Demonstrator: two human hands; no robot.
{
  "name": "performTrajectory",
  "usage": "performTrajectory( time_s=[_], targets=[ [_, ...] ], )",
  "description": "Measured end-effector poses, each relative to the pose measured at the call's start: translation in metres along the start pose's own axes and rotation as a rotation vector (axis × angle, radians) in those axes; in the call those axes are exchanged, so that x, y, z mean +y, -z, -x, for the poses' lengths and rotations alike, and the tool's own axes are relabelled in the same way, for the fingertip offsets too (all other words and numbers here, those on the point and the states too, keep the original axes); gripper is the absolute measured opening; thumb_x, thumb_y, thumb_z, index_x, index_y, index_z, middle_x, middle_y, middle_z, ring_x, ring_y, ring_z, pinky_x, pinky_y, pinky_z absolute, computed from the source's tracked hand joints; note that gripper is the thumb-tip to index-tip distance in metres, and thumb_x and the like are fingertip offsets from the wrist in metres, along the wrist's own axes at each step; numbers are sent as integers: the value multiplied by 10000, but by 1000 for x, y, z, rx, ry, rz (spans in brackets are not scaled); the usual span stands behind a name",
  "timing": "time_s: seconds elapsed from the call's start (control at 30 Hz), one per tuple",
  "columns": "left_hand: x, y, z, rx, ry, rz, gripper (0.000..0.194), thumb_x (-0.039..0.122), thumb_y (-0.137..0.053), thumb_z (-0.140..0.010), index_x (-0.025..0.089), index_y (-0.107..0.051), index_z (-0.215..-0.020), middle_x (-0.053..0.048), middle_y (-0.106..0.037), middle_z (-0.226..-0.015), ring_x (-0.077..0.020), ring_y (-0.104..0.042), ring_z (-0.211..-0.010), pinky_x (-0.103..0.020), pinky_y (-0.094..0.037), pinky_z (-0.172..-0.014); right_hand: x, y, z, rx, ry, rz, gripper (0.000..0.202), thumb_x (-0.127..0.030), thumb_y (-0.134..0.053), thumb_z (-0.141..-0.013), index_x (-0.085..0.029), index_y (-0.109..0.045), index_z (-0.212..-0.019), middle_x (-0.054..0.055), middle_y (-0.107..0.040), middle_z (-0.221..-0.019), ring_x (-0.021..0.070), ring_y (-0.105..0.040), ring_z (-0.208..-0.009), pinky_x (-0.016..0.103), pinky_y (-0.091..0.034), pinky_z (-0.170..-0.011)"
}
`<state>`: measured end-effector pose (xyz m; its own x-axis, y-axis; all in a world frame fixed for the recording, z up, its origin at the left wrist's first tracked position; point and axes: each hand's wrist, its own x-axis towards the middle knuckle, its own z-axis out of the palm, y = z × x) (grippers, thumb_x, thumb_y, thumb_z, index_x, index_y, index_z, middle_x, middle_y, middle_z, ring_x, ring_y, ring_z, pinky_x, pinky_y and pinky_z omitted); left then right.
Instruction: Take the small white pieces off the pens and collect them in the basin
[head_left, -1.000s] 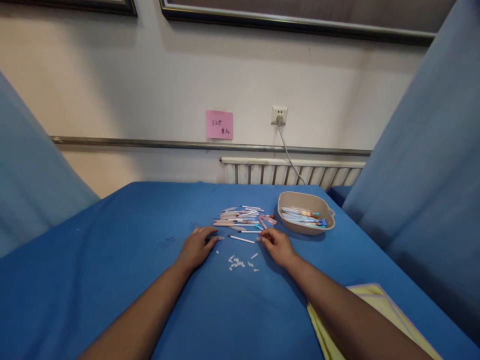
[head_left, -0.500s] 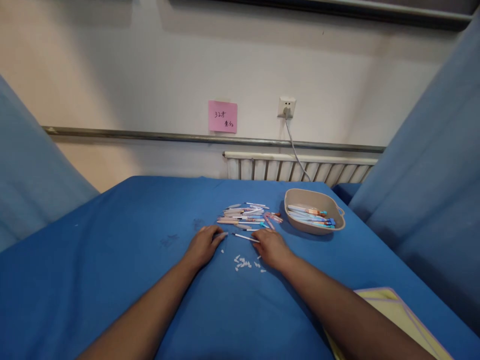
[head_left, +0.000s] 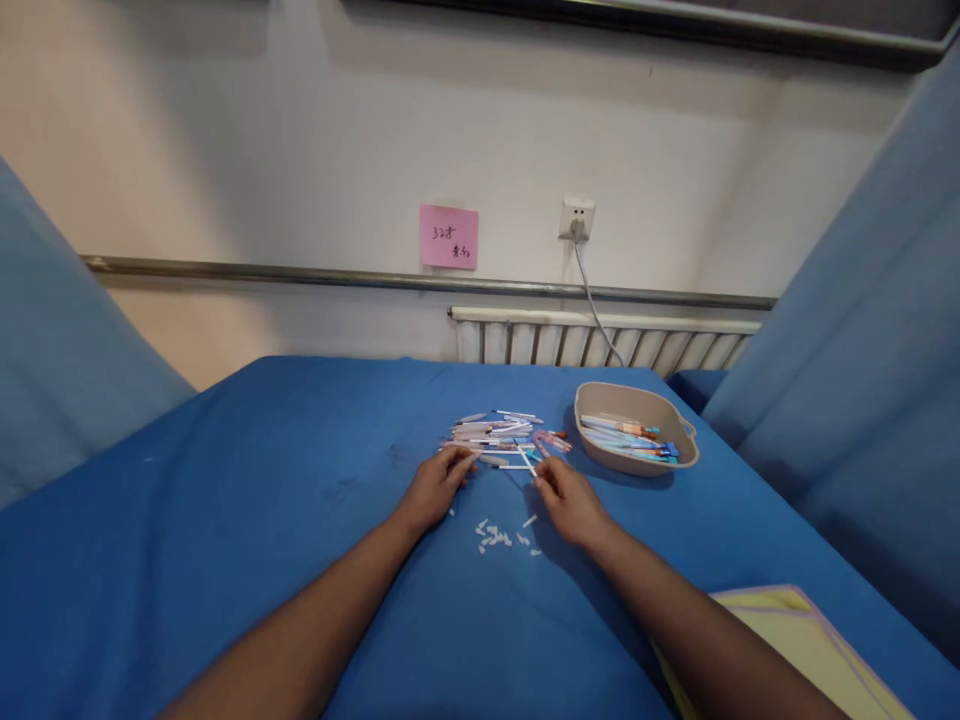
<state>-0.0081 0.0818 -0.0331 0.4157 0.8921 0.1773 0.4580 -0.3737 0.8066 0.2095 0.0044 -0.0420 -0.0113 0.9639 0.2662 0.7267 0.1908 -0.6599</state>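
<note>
My right hand (head_left: 571, 500) pinches a thin white pen refill (head_left: 526, 460), its dark tip slanting up and to the left. Thumb and fingers of my left hand (head_left: 436, 487) are closed at the near left edge of the pile; whatever they grip is too small to make out. Pen barrels and refills (head_left: 491, 432) lie heaped just beyond both hands. Between my forearms, several small white pieces (head_left: 495, 537), possibly pen tips, are scattered on the blue cloth (head_left: 420, 640).
A beige basket (head_left: 637, 467) at the right holds several pens with blue and orange parts (head_left: 626, 432). Yellow cloth (head_left: 795, 640) lies under my right forearm. Blue curtains (head_left: 847, 330) hang at both sides, and a radiator (head_left: 570, 345) stands behind the table.
My right hand has lifted and turned the refill, so its tip points farther up and away. My left hand has moved right and forward, to the pile's edge.
</note>
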Motion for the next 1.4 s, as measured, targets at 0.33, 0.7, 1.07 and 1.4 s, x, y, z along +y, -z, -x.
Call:
performTrajectory(
  time_s=[0.33, 0.7, 1.07, 1.4],
  targets=[
    [6, 3, 9, -159, 59, 187, 295, 419, -551, -779, 169, -620, -920, -37, -649, -866, -169, -576, -785, -289, -482, -724, 6, 1, -2, -61, 54, -272, 186, -340, -415, -874, -219, -535, -801, 4, -581, -650, 151, -541, -602, 254, -408, -571],
    [10, 0, 12, -156, 37, 184, 229, 345, -571, -773, 171, -632, -911, -35, -666, -893, -183, -600, -835, -306, -475, -775, 13, 3, -3, 38, 112, -229, 160, -276, -464, -845, -204, -587, -773, 27, -617, -753, 154, -568, -721, 258, -433, -663],
    [14, -5, 22, -183, -115, 36, 214, 297, -533, -817, 166, -637, -949, -34, -671, -918, -167, -604, -854, -271, -465, -788, 0, 6, 5, 52, 246, -177, 157, -254, -469, -850, -197, -607, -800, 32, -598, -761, 161, -569, -739, 262, -423, -674],
    [32, -6, 32, -161, -190, -65, 231, 316, -506, -850, 186, -651, -975, -31, -678, -933, -160, -604, -850, -248, -447, -779, -6, 8, 9, 24, 231, -218, 126, -253, -474, -851, -197, -581, -813, 26, -613, -760, 155, -570, -711, 263, -425, -660]
  ],
)
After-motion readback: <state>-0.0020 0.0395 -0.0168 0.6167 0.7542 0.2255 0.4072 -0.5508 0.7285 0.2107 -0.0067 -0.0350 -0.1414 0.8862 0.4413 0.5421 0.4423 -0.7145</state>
